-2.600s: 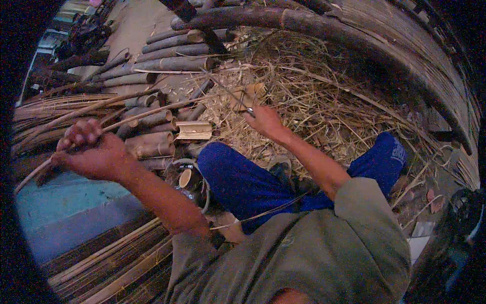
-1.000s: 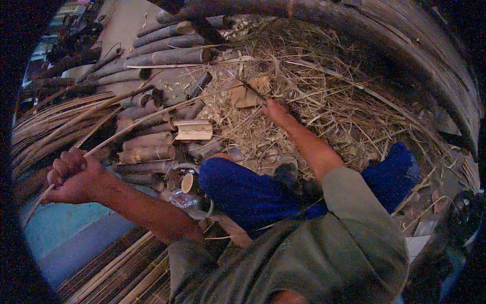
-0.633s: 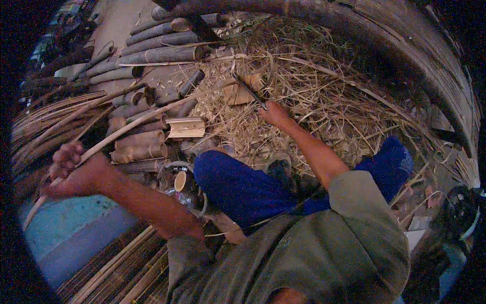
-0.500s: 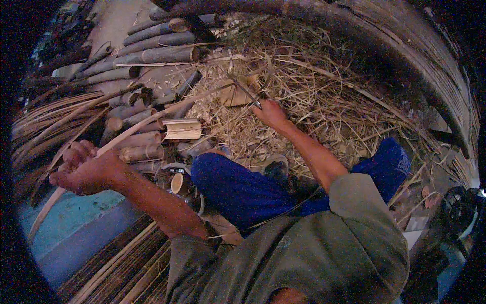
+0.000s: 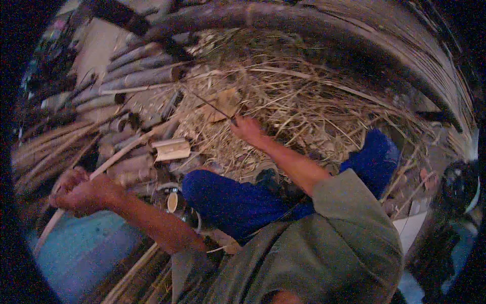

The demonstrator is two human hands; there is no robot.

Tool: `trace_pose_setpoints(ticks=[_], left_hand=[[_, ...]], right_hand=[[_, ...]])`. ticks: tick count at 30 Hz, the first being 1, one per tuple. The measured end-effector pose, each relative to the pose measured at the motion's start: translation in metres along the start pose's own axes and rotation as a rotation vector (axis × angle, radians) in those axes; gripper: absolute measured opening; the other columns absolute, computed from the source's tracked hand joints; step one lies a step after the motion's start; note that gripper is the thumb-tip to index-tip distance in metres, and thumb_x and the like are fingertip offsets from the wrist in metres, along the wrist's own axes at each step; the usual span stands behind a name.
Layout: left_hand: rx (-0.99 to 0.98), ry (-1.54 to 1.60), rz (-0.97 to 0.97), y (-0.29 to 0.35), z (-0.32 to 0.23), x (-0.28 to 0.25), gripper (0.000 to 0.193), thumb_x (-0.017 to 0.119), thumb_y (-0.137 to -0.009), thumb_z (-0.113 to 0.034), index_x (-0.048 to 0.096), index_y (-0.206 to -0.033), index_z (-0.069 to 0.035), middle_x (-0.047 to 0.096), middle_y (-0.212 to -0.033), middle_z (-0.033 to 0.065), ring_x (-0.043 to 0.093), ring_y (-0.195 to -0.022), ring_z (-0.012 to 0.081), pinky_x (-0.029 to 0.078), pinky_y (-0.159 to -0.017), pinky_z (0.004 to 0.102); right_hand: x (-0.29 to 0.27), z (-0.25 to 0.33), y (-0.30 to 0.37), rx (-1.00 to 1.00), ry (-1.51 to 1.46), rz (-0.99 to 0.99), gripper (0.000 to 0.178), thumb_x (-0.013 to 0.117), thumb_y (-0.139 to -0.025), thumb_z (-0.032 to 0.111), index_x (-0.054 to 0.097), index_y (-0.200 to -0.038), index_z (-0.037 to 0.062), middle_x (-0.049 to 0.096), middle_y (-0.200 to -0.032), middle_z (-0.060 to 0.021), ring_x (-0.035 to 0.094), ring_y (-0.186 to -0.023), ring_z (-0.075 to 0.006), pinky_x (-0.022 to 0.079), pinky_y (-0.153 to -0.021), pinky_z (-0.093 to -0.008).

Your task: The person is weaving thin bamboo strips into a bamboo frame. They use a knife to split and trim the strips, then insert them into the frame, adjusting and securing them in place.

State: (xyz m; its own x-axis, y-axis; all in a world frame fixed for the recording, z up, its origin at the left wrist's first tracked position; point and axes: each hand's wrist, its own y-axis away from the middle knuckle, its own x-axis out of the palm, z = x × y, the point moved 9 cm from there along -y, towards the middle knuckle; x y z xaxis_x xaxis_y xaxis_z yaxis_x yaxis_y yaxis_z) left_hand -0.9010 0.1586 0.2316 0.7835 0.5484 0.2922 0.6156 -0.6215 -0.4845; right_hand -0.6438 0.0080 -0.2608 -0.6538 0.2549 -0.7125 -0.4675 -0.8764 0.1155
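Note:
My left hand (image 5: pixel 86 191) is closed around a long, pale bamboo strip (image 5: pixel 124 150), out at the left. The strip slants up and away from it toward the middle, with its tail hanging down behind the hand. My right hand (image 5: pixel 249 133) grips the handle of a knife, whose thin dark blade (image 5: pixel 207 105) points up and left. Beneath the blade lies a flat tan piece (image 5: pixel 226 100), wood or leather, I cannot tell which. The strip's far end runs near the blade, but blur hides whether they touch.
Shavings and thin bamboo strips (image 5: pixel 283 109) are heaped ahead of me. Cut bamboo poles (image 5: pixel 147 80) lie at the far left, a split bamboo piece (image 5: pixel 171 150) nearer. Bundled strips (image 5: pixel 53 147) lie left. A thick dark pole (image 5: pixel 223 16) crosses the back. My blue-trousered legs (image 5: pixel 228 202) are bent below.
The whole view has shifted, so most of the scene sits lower and further left. More of the knife blade shows now. Both hands keep their grip.

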Motion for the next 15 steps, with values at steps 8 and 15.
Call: trace_pose_setpoints(ticks=[8, 15], left_hand=[[-0.26, -0.028, 0.126, 0.067, 0.069, 0.018, 0.057, 0.038, -0.099, -0.059, 0.041, -0.07, -0.009, 0.046, -0.064, 0.0066, 0.043, -0.056, 0.0172, 0.035, -0.05, 0.0308], [-0.135, -0.078, 0.604, 0.108, 0.094, 0.046, 0.063, 0.032, -0.096, -0.068, 0.038, -0.069, -0.011, 0.042, -0.062, 0.0018, 0.041, -0.057, 0.0163, 0.035, -0.054, 0.0322]], right_hand=[[0.004, -0.024, 0.005, 0.114, 0.016, 0.197, 0.045, 0.058, -0.088, 0.041, 0.058, -0.107, 0.0005, 0.066, -0.091, -0.0241, 0.065, -0.088, -0.0408, 0.053, -0.072, -0.0505], [0.014, -0.046, 0.013, 0.078, 0.152, 0.202, 0.039, 0.061, -0.087, 0.035, 0.059, -0.106, 0.0008, 0.066, -0.083, -0.0228, 0.066, -0.079, -0.0388, 0.054, -0.07, -0.0512]])
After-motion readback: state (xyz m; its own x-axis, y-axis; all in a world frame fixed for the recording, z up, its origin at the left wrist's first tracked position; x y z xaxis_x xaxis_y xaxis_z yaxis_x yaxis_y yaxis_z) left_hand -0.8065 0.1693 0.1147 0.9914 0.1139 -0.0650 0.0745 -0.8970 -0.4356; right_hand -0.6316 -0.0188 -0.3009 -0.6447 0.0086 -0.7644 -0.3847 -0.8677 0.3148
